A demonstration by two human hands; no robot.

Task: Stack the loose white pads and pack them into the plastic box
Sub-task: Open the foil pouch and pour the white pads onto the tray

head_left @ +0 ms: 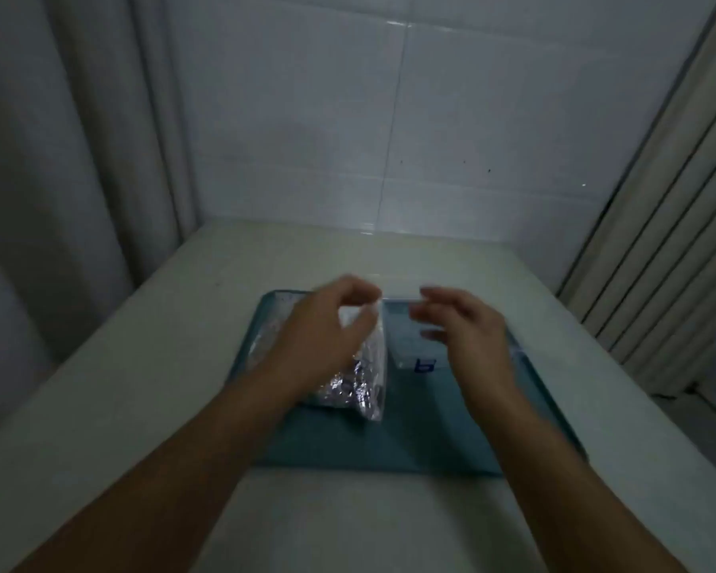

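A shallow teal rectangular tray (410,440) lies on a pale, off-white table top (141,407) that runs back to a wall of glossy white tiles (306,138). Grey-white curtains (79,138) hang at the left, and a ribbed, slatted panel (658,241) stands at the right edge.

Two bare forearms reach in from the bottom of the view, over the tray. The left hand (327,337) has its fingers curled and pinches the upper edge of a clear plastic bag (368,366) with crinkled, shiny sides; something white shows through the bag just under the fingertips, most likely the white pads (350,318), though the dim, blurred picture does not let them be counted. The bag stands roughly upright, its lower end touching the tray on the left half.

The right hand (464,328) hovers over the right half of the tray, fingers loosely bent and spread, holding nothing. Below it, lying on the tray, is a flat transparent plastic box (414,349) whose edges are faint against the teal. On its near edge sits a small blue printed mark (shaped something like a "P" or a little flag, too blurred to read as a word). No other writing or brand can be made out.

The hands are near each other but apart, with the bag's top edge between them
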